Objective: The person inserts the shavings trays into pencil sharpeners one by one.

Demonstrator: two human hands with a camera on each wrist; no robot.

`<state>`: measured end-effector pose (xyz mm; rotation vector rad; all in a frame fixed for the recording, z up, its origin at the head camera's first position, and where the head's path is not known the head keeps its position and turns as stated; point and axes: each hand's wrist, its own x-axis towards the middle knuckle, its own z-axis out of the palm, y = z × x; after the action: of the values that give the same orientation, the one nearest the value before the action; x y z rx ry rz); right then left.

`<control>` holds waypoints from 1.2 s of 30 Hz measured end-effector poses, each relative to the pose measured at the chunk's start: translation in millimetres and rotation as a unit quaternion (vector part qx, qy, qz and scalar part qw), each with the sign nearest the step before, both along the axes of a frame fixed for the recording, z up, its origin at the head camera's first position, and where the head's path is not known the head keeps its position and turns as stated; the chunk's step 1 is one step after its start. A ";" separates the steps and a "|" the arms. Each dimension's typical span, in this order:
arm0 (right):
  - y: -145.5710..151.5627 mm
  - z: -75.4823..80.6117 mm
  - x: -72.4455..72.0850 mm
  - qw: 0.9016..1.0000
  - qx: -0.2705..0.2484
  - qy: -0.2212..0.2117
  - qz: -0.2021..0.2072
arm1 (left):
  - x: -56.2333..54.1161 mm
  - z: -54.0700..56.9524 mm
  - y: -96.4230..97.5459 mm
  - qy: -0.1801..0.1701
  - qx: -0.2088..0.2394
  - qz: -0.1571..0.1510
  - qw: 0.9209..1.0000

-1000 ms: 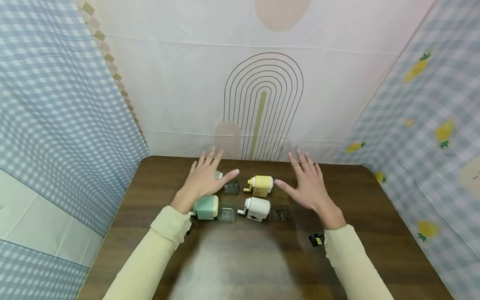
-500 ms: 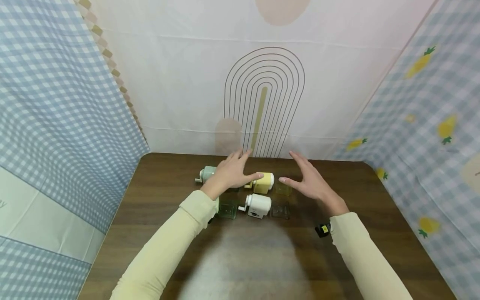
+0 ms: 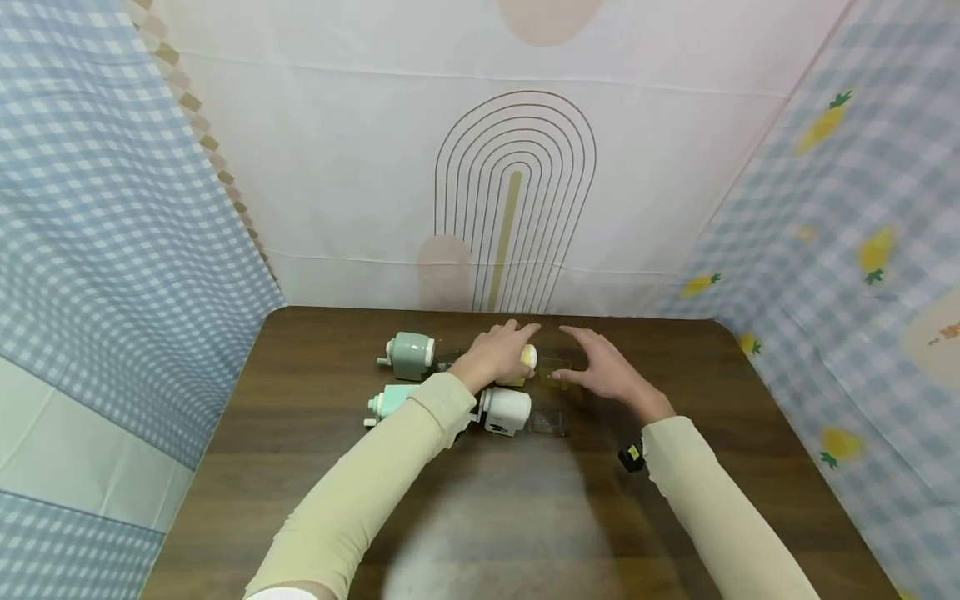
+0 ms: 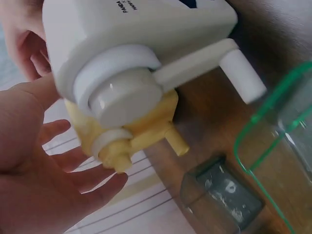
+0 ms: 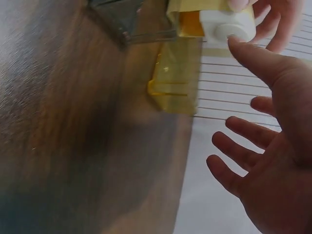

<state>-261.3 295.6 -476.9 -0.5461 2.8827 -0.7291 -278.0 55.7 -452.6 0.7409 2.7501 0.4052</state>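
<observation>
My left hand reaches over the yellow crank pencil sharpener, its fingers spread loosely behind it and the thumb near its white end. In the head view that hand hides most of the sharpener. My right hand hovers to the right, thumb and fingers apart around nothing, beside the clear yellow drawer. In the right wrist view its thumb tip overlaps the sharpener's white end. In front stands a white pencil sharpener, its crank toward the left and a clear drawer at its right.
Farther left are a grey-green sharpener and a mint one, partly behind the left sleeve. A green-rimmed clear drawer and a dark clear drawer lie near them. A patterned cloth hangs behind the table.
My left hand has swung right from above the green sharpeners to the yellow one and lowered. My right hand has brought its fingers together and drawn slightly inward. The sharpeners stay in place.
</observation>
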 end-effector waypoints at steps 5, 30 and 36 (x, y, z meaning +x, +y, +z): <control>-0.2 -9.5 -2.0 0.999 0.017 -0.027 0.006 | -1.0 -1.1 1.3 -0.042 -0.015 0.004 0.999; -8.3 -34.4 2.4 0.999 -0.007 -0.024 0.028 | -5.9 -8.9 2.3 -0.065 -0.044 -0.030 0.996; -13.6 -37.3 0.1 0.999 -0.026 -0.013 0.030 | -7.1 -9.2 3.9 -0.062 -0.039 -0.037 0.997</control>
<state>-261.3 282.0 -514.2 -0.6221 2.8184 -0.7976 -285.1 59.6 -461.8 0.7676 2.5986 0.3159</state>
